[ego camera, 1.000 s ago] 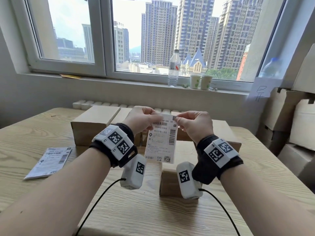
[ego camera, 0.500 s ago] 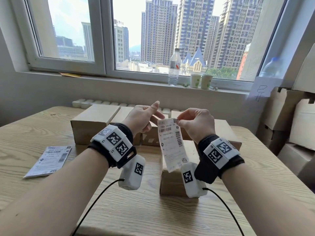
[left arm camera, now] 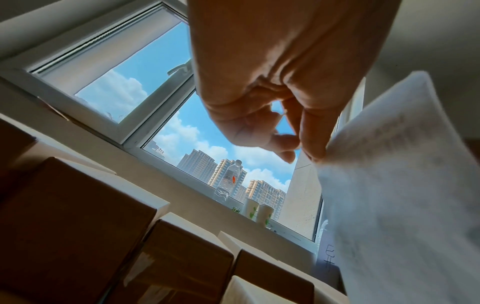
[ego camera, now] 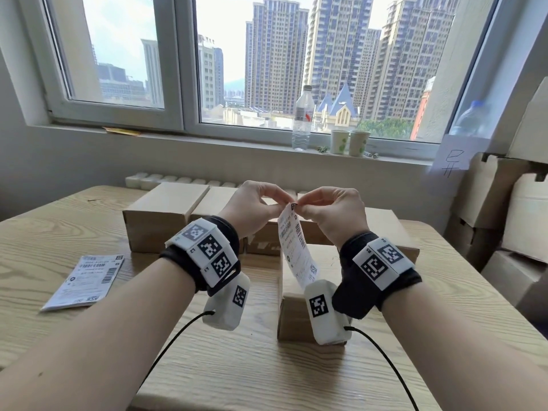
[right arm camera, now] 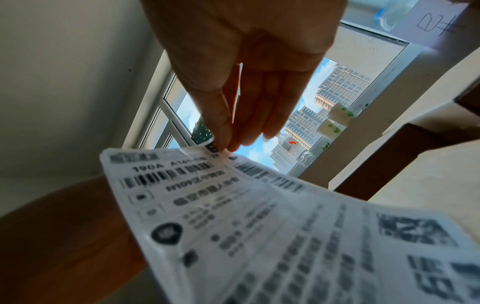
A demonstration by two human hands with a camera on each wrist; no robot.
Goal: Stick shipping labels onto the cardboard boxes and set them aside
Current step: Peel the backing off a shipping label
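A white printed shipping label hangs edge-on in the air above the table. My right hand pinches its top corner between thumb and forefinger, as the right wrist view shows. My left hand meets the same corner, its fingertips closed on the label's edge; the label's blank back fills the right of that view. Directly under the label stands a small cardboard box, partly hidden by my right wrist camera. A row of cardboard boxes lies behind my hands.
A second shipping label lies flat on the wooden table at the left. More cardboard boxes are stacked past the table's right edge. A water bottle and two paper cups stand on the windowsill.
A second ago both hands held the label flat by its top corners. The left hand let go, the label swung edge-on from the right hand, and the left fingers have returned to its top corner.
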